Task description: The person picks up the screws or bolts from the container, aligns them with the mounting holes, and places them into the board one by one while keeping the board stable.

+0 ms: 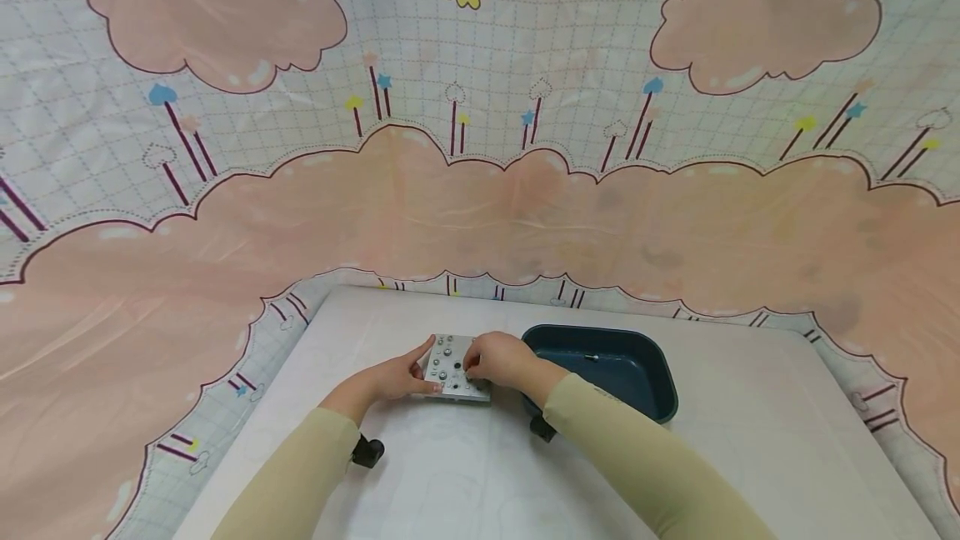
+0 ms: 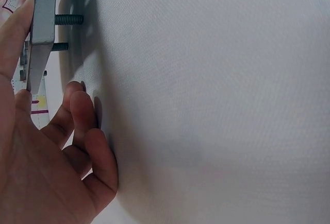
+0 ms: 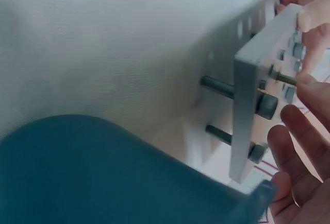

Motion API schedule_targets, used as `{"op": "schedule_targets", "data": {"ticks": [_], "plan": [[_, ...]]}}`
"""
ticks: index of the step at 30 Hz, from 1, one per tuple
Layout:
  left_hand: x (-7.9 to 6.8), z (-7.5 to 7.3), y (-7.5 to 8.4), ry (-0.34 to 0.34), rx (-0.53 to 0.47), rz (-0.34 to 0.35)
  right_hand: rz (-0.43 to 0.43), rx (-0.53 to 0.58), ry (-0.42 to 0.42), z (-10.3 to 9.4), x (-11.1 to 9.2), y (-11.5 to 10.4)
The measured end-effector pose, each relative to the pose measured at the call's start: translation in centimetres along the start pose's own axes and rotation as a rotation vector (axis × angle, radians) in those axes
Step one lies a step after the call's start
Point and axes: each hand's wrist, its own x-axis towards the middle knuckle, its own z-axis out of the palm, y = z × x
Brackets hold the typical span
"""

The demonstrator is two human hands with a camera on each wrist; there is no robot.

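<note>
Left hand (image 1: 396,377) grips metal plate (image 1: 455,369) edge; right hand (image 1: 498,359) pinches one bolt (image 3: 282,77). Several bolts seated; tray (image 1: 660,390) holds one.

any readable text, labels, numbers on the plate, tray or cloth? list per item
None readable in any view.
Metal plate: holes and bolts only, no markings visible.
Blue tray: no label visible.
Backdrop cloth: printed clouds, stars and hearts, no words.
Table cover: faint pattern, no legible text.

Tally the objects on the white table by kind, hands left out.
Metal plate with bolts: 1
Dark blue tray: 1
Small item inside the tray: 1, too small to identify
Total: 3
</note>
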Motion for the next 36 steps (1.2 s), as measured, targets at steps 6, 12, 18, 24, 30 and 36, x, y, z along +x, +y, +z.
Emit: {"op": "schedule_targets", "data": {"ticks": [6,12,18,24,30,36], "plan": [[0.0,0.0,0.0,0.001,0.014,-0.003,-0.005,-0.022,0.000,0.1,0.0,0.0],[0.2,0.1,-0.1,0.001,0.017,0.005,0.000,-0.049,-0.014,-0.2,-0.2,-0.2],[0.1,0.1,0.1,-0.001,0.009,-0.002,0.000,-0.102,-0.022,0.0,-0.1,0.0],[0.1,0.0,0.1,-0.001,-0.003,0.014,-0.019,-0.140,-0.031,0.1,0.1,-0.2],[0.2,0.2,0.1,0.007,-0.009,0.016,-0.010,-0.142,-0.054,-0.1,0.0,-0.4],[0.2,0.0,0.3,0.005,-0.010,0.006,0.010,-0.063,-0.061,-1.2,-0.1,0.1]]}}
